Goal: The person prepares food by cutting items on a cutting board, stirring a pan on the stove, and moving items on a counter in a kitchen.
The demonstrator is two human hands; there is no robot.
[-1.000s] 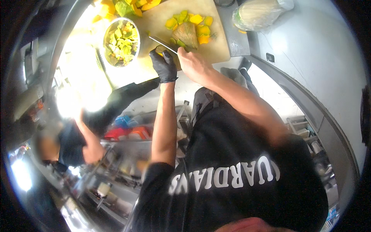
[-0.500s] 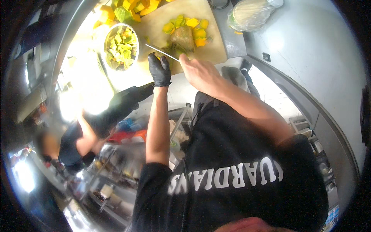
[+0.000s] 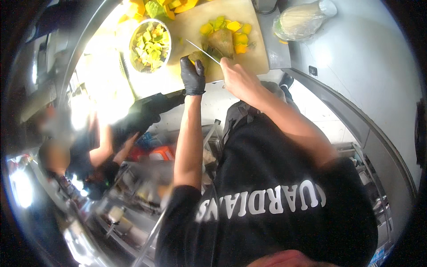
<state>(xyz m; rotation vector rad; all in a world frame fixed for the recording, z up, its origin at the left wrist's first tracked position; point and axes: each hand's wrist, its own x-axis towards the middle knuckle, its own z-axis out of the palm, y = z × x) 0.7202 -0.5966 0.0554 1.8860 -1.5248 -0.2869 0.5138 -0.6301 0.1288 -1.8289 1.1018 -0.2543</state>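
Note:
My left hand [image 3: 192,76], in a black glove, is closed around a green-skinned piece of squash [image 3: 198,58] at the near edge of a pale cutting board [image 3: 186,27]. My bare right hand [image 3: 240,80] grips a knife [image 3: 203,51], its handle hidden in my fingers. The thin blade points up and left, over the held piece; whether it touches is too fine to tell. Just beyond the blade lie a larger brownish-skinned squash chunk [image 3: 222,41] and several small yellow-green pieces [image 3: 240,38]. Left of my gloved hand stands a white bowl [image 3: 169,46] filled with green peelings [image 3: 150,46].
Bigger orange squash pieces [image 3: 184,5] lie at the board's far left. A clear plastic bag with pale contents [image 3: 300,21] rests on the metal counter [image 3: 356,49] at right. Another person [image 3: 100,147] is at the left, near cluttered shelving [image 3: 147,191].
The whole scene has shifted rightward and slightly up in view. The knife blade sits a little farther right over the board, and more of the held squash piece shows. The other person's arms have moved.

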